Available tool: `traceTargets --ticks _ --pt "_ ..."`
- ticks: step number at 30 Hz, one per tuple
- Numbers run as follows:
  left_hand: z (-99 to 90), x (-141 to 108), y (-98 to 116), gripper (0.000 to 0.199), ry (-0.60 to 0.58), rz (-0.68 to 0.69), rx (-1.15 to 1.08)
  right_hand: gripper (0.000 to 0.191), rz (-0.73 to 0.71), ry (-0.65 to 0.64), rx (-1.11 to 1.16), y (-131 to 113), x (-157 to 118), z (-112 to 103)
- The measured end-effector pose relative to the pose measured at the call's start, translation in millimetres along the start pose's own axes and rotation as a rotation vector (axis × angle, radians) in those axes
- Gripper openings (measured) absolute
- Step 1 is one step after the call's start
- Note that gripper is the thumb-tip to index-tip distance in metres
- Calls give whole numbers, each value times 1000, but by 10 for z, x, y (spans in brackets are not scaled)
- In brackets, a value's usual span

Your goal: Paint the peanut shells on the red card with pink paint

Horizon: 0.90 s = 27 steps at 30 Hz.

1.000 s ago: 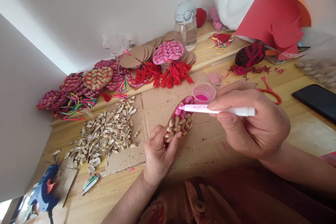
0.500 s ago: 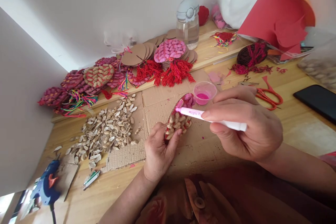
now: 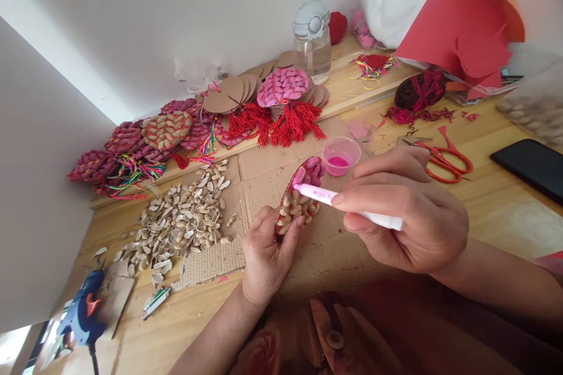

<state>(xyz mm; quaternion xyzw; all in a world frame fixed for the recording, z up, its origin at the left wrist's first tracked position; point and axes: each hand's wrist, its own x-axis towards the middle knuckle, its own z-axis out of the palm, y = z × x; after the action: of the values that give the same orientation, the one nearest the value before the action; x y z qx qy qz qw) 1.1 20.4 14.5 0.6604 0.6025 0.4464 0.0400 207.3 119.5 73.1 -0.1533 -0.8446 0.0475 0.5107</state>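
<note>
My left hand [image 3: 270, 252] grips the lower edge of a round disc [image 3: 295, 208] covered with peanut shells, tilted up on its side. The disc's upper shells are pink, the lower ones plain tan over red. In my right hand [image 3: 404, 211] is a white paint marker [image 3: 325, 194], held between thumb and fingers. Its pink tip touches the shells at the disc's upper left part. A clear plastic cup [image 3: 342, 155] with pink paint stands just beyond the disc, near my right fingertips.
Loose peanut shells [image 3: 185, 217] lie at left on cardboard [image 3: 259, 170]. A blue glue gun [image 3: 83, 310] is at lower left. Finished discs [image 3: 167, 129] with tassels and a bottle [image 3: 312, 47] line the back. Orange scissors [image 3: 448, 161] and a phone [image 3: 530, 167] lie at right.
My right hand and the marker have shifted slightly left and down, with the tip still on the shells. The left hand holds the disc in nearly the same place.
</note>
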Motion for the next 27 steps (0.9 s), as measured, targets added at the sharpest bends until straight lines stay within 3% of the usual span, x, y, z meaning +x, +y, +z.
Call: traceTargets --ticks 3,9,15,22,27 --pt "3 -16 -22 30 -10 -46 -27 17 -13 2 41 18 -15 8" --pt "25 -63 -77 24 -17 -183 -174 19 179 136 171 62 -43 79" --pt "22 -96 -84 25 -21 -219 -281 15 163 123 159 98 -42 129" --pt "32 -111 -113 26 -42 -259 -288 14 162 155 148 104 -36 123" --pt "30 -102 -119 24 -38 -259 -265 13 154 110 76 109 -30 119"
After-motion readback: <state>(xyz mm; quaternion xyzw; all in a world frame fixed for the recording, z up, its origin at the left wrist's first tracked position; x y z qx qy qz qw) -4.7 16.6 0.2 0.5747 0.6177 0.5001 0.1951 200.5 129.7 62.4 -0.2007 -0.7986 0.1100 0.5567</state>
